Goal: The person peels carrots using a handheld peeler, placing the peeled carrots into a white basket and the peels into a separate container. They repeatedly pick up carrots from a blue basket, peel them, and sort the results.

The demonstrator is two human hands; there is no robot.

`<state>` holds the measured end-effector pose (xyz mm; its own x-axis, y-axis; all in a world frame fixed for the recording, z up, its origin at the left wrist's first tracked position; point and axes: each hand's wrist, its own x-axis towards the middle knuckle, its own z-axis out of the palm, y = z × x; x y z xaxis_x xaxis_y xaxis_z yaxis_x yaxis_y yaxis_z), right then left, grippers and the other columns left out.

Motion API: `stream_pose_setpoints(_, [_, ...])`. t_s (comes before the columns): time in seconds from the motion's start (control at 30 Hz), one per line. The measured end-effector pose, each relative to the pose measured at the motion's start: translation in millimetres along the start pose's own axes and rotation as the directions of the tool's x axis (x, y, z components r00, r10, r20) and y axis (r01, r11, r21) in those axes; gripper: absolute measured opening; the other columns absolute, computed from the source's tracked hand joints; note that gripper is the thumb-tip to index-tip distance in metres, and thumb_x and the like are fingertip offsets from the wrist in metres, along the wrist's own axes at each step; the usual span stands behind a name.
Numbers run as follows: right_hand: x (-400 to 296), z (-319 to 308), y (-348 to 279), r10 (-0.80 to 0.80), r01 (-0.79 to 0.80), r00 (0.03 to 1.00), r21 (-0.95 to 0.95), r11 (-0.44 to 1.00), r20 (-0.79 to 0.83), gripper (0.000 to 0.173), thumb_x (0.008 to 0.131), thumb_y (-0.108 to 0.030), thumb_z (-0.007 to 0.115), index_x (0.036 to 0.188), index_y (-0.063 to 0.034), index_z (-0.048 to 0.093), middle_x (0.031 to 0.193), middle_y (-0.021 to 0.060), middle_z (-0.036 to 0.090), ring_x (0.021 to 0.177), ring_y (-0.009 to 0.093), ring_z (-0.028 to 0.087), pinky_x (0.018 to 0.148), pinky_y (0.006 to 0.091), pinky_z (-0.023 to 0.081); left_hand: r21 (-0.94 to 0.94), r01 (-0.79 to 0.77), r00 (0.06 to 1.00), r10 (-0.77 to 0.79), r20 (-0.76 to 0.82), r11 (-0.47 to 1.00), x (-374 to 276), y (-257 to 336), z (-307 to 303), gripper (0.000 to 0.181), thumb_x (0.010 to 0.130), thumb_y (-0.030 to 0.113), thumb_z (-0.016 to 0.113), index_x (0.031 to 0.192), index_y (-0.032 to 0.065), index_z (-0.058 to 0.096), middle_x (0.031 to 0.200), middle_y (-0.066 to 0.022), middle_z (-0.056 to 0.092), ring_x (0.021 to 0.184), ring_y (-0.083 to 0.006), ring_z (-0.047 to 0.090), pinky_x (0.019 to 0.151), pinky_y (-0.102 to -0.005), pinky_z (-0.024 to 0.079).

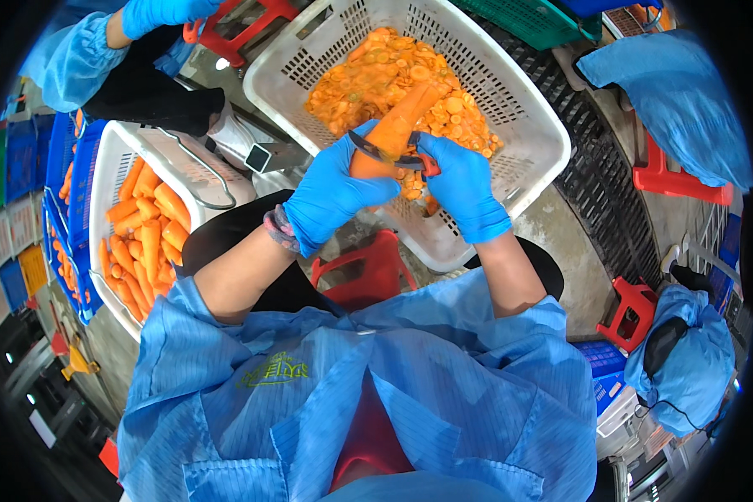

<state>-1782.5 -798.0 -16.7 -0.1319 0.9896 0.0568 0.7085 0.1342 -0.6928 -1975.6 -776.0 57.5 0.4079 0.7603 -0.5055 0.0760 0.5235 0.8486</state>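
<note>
My left hand [337, 194], in a blue glove, grips the thick end of a large carrot [404, 119]. My right hand [461, 180], gloved too, holds a peeler [386, 152] with a dark blade frame and some red at its handle, which lies across the carrot. The carrot points up and away over a white perforated plastic basket [527, 135]. Inside that basket lies a heap of carrot slices and peelings [376, 75]. To the left, whole carrots [141, 241] fill part of another white basket [103, 188].
A red plastic stool [367, 270] stands between my knees. Blue crates [87, 188] with carrots are at far left. A co-worker's gloved hand [163, 14] is at upper left; other people in blue are at right, near red stools [627, 314]. A dark floor grate [602, 188] runs beside the basket.
</note>
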Motion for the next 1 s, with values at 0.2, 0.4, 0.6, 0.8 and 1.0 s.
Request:
stream_pose_setpoints(0.2, [5,-3,25,0.009,-0.031,0.990,-0.156,0.987,-0.140,0.028,0.080,-0.008,0.058,0.106,-0.0162,0.066,0.084,0.0080,0.067,0.070,0.024,0.065,0.060,0.0340,0.051,-0.056,0.101,0.995,-0.102,-0.004,0.993,-3,9,-1,0.071,0.072,0.003,0.071,0.136,0.0013,0.040,0.119,-0.0076,0.056,0.106,-0.0144,0.055,0.092,-0.0293,0.044])
stream_pose_setpoints(0.4, [14,-25,-11,0.359,-0.680,0.680,0.369,0.633,0.639,0.025,0.085,-0.017,0.059,0.108,-0.0126,0.067,0.079,0.0097,0.066,0.063,0.018,0.063,0.059,0.0314,0.050,0.299,-0.194,0.973,0.222,-0.062,0.934,2,-8,-7,0.075,0.071,0.003,0.072,0.138,0.0012,0.038,0.123,-0.0080,0.054,0.110,-0.0157,0.053,0.096,-0.0302,0.041])
stream_pose_setpoints(0.6, [2,-9,0,0.308,-0.433,0.898,0.512,0.742,0.313,0.024,0.084,-0.017,0.059,0.106,-0.0144,0.068,0.075,0.0078,0.065,0.064,0.018,0.064,0.059,0.0314,0.050,0.065,-0.039,0.999,0.041,-0.025,0.997,2,-2,-5,0.073,0.071,0.013,0.074,0.134,-0.0004,0.040,0.103,-0.0070,0.060,0.088,-0.0129,0.058,0.078,-0.0278,0.050])
stream_pose_setpoints(0.8, [0,-2,8,-0.012,0.014,1.000,-0.094,0.996,0.023,0.028,0.077,-0.007,0.057,0.100,-0.0174,0.067,0.083,0.0054,0.067,0.072,0.025,0.064,0.064,0.0350,0.051,0.159,-0.109,0.993,0.116,-0.036,0.981,6,-9,-2,0.069,0.071,0.014,0.076,0.131,-0.0001,0.044,0.099,-0.0054,0.062,0.085,-0.0110,0.058,0.073,-0.0264,0.050])
stream_pose_setpoints(1.0, [6,-20,16,0.103,-0.116,0.991,-0.168,0.979,-0.085,0.024,0.079,-0.011,0.058,0.099,-0.0199,0.066,0.083,0.0057,0.067,0.072,0.026,0.064,0.062,0.0369,0.050,0.153,0.002,0.999,0.003,-0.036,0.988,4,2,1,0.068,0.073,0.013,0.076,0.132,-0.0001,0.044,0.102,-0.0055,0.061,0.088,-0.0112,0.058,0.077,-0.0261,0.049])
